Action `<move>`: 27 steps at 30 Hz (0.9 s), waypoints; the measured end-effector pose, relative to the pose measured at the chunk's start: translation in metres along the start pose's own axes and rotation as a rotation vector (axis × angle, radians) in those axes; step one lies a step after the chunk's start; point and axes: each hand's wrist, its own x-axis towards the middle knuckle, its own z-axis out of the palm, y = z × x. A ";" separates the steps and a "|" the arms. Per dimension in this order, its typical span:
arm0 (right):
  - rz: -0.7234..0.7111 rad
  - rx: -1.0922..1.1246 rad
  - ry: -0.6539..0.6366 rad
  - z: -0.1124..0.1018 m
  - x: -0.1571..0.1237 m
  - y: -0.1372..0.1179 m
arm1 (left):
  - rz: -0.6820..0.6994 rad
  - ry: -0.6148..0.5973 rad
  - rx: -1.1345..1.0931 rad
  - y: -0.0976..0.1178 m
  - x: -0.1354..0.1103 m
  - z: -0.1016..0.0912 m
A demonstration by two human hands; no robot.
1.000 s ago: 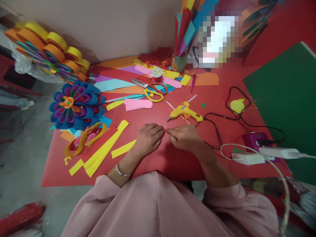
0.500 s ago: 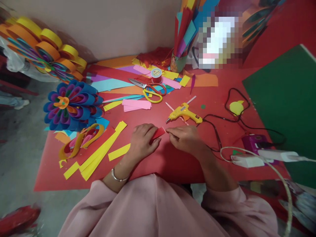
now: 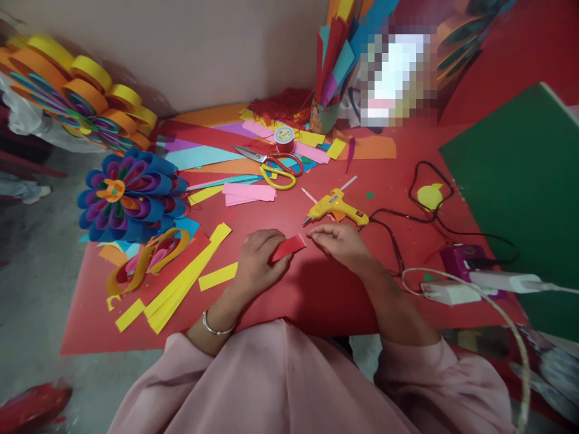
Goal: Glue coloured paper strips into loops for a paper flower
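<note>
Near the front middle of the table, my left hand (image 3: 262, 262) is closed on a short red paper strip (image 3: 292, 246). The strip's free end points right and carries a pale line along its edge. Just right of that end is my right hand (image 3: 339, 242), its thumb and fingertips pressed together, apart from the strip. Whether anything is pinched there is too small to tell. A yellow hot glue gun (image 3: 337, 206) lies just beyond my right hand, nozzle to the left. Beside my left wrist lies a yellow paper strip (image 3: 218, 276).
Scissors (image 3: 275, 166), a thread spool (image 3: 284, 140) and pink strips (image 3: 248, 193) lie farther back. A blue-purple paper flower (image 3: 131, 196) and long yellow strips (image 3: 187, 280) are on the left. A black cord (image 3: 400, 253) runs right to a purple power box (image 3: 459, 260).
The red strip now sticks out more from my left hand, with its face turned more into view. My right hand has shifted slightly, its fingers still together.
</note>
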 end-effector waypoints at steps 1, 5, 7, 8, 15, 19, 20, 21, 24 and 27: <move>0.004 -0.011 0.003 0.000 0.000 -0.001 | 0.005 0.004 -0.020 0.001 0.000 -0.001; 0.007 -0.044 -0.071 -0.001 -0.002 -0.002 | 0.020 -0.016 -0.059 0.005 -0.001 -0.001; -0.021 -0.049 -0.133 -0.001 -0.004 -0.002 | 0.031 -0.023 -0.065 0.006 -0.001 -0.001; -0.036 -0.054 -0.148 0.000 -0.005 -0.002 | 0.035 -0.023 -0.067 0.006 -0.001 -0.001; -0.040 -0.009 -0.099 0.005 -0.007 -0.003 | 0.032 -0.024 -0.094 0.007 -0.001 -0.002; -0.038 -0.004 -0.077 0.009 -0.008 -0.005 | 0.067 -0.067 -0.114 0.007 -0.003 -0.002; -0.040 -0.006 -0.075 0.010 -0.008 -0.005 | 0.070 -0.086 -0.109 0.007 -0.004 -0.001; -0.042 -0.008 -0.076 0.010 -0.008 -0.005 | 0.072 -0.097 -0.100 0.007 -0.004 0.000; -0.033 -0.007 -0.055 0.011 -0.007 -0.005 | 0.083 -0.095 -0.068 0.006 -0.006 0.001; -0.020 0.010 0.002 0.008 -0.004 -0.003 | 0.092 -0.076 -0.040 0.005 -0.006 0.002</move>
